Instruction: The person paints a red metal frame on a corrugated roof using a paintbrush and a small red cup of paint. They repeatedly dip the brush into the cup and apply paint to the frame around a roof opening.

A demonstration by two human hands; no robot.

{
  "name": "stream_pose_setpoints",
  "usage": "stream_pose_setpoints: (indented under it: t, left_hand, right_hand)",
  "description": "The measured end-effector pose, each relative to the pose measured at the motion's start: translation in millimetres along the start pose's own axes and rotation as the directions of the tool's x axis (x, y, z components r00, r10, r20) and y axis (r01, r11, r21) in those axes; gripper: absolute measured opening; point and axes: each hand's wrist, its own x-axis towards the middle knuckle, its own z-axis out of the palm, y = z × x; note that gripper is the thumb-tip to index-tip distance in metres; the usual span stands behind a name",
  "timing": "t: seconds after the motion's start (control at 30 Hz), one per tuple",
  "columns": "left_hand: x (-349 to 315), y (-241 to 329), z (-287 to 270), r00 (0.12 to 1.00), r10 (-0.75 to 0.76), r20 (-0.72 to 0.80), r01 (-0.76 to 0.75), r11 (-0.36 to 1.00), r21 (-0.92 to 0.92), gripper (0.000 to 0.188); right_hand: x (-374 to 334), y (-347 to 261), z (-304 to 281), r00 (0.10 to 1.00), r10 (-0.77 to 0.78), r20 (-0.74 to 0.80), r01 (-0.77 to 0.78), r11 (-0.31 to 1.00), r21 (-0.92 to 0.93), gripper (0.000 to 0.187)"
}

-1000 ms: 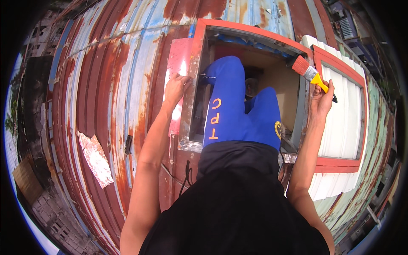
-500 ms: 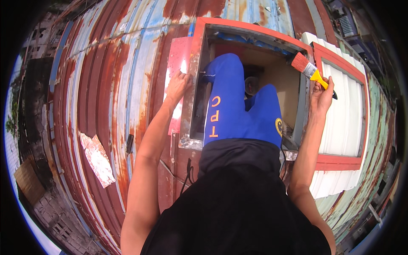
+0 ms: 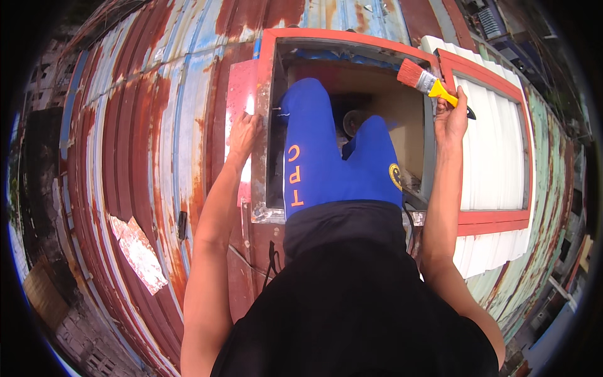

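Observation:
In my right hand [image 3: 451, 119] is a paintbrush [image 3: 436, 91] with a yellow, black-tipped handle and red-coated bristles. Its bristles point up and left, near the upper right corner of a red-edged metal frame [image 3: 352, 36] around a roof opening. My left hand [image 3: 244, 133] is closed into a fist beside the frame's left side, over a shiny red sheet [image 3: 242, 85]; whatever its fingers may hold is hidden. Both my legs [image 3: 339, 151], in blue trousers, go down into the opening.
Rusty corrugated roofing [image 3: 138, 132] spreads leftward, bearing a torn, peeling scrap [image 3: 139, 254] and a small black object [image 3: 182, 225]. Right of the opening lies a white corrugated panel [image 3: 487, 157] with a red frame. A dark cable [image 3: 271, 261] runs near my waist.
The whole scene has shifted left in view. My right hand has brought the paintbrush slightly up toward the frame's far right corner. My left fist stays beside the frame.

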Motion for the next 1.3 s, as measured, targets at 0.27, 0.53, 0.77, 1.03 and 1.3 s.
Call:
stream_pose_setpoints:
  t: [0.27,0.53,0.77,1.03,1.3]
  left_hand:
    - [0.1,12.1,7.7,0.999,-0.007,-0.050,0.003,0.997,-0.079,0.028]
    - [1.6,13.8,6.2,1.000,0.003,-0.001,-0.003,1.000,-0.023,0.029]
    - [0.6,14.3,7.7,1.000,-0.025,-0.002,0.025,1.000,-0.003,0.028]
    - [6.3,18.0,12.2,1.000,-0.024,-0.006,0.024,1.000,-0.013,0.026]
    - [13.0,14.9,-5.8,0.996,-0.088,-0.027,0.084,0.988,-0.128,0.018]
  right_hand:
    - [-14.5,-7.8,5.5,0.998,0.036,-0.049,-0.033,0.998,0.053,0.033]
    - [-19.5,-7.6,-16.2,0.997,0.026,-0.078,-0.020,0.996,0.086,0.034]
    - [-19.3,-6.1,-24.3,0.993,0.047,-0.106,-0.035,0.994,0.105,0.034]
    - [-19.7,-8.5,-26.4,0.991,0.055,-0.120,-0.041,0.992,0.117,0.033]
    - [-19.1,-14.2,-25.2,0.995,0.017,-0.100,-0.007,0.995,0.101,0.031]
